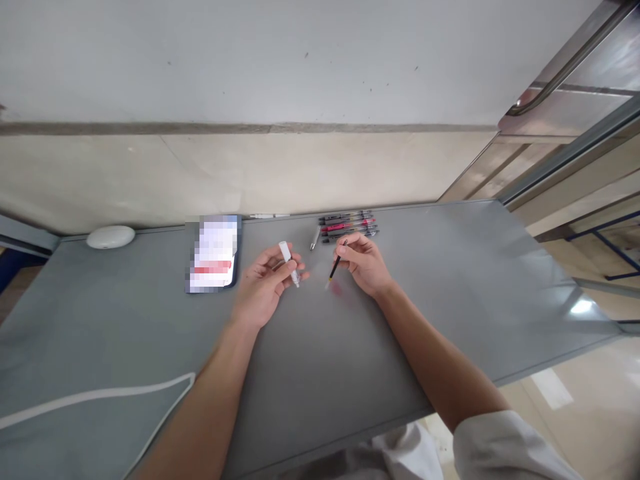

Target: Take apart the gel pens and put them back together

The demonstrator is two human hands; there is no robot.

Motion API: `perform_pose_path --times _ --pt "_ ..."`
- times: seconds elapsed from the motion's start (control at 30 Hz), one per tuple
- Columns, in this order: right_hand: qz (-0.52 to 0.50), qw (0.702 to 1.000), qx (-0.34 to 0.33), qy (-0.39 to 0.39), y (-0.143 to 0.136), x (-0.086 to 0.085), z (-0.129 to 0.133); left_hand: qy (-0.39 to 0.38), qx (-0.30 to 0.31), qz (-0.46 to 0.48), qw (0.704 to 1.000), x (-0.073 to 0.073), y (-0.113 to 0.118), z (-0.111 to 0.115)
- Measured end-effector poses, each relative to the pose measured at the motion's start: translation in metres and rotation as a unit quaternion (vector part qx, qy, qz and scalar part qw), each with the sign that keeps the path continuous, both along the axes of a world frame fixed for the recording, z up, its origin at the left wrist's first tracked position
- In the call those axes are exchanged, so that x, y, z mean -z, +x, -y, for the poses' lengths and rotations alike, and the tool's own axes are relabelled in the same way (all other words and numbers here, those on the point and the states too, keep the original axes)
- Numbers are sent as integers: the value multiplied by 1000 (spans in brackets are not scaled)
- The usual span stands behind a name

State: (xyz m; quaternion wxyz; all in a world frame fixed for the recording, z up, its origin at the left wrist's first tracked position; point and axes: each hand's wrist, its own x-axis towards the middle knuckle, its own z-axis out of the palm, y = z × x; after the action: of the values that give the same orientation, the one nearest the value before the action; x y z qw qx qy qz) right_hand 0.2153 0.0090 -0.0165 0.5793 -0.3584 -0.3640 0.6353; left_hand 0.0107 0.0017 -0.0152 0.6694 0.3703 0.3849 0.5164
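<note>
white pen-like piece (286,251): it lies in your left hand (257,290), gripped between the thumb and the curled fingers, white end away from you and clear end nearer. the thin black refill-like stick (337,265) is pinched near its top by your right hand (369,268), its pale tip slanting down towards the left fingers without touching them. that tip is blurred, so it may be a bare point or a clear cap; i can't tell.

as i judge it, you're at a stage of handling two separate parts, one per hand. any closer work with them calls for a light pinch, a steady left thumb and the two narrow ends in line. your forearms reach in from the near side and converge, the left hand turned partly palm-up, the right with its fingers bent towards the left.

just beyond your right fingertips lies a row of pens (345,226) on the grey table (310,373), with a silvery piece (315,237) beside it, between your hands and farther out. the phone (215,257) is left of your left fingers.
</note>
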Motion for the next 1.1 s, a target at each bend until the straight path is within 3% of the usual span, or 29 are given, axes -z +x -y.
perform_pose_path --times 0.33,0.7,1.1 --pt "-10 998 0 -63 -1 -2 0 -69 9 55 996 -1 -1 0" --pt "-14 999 -2 -52 0 -3 1 -80 16 57 995 -2 -3 0" --pt "15 998 47 -39 -2 -4 4 -5 -15 -32 999 -1 1 2"
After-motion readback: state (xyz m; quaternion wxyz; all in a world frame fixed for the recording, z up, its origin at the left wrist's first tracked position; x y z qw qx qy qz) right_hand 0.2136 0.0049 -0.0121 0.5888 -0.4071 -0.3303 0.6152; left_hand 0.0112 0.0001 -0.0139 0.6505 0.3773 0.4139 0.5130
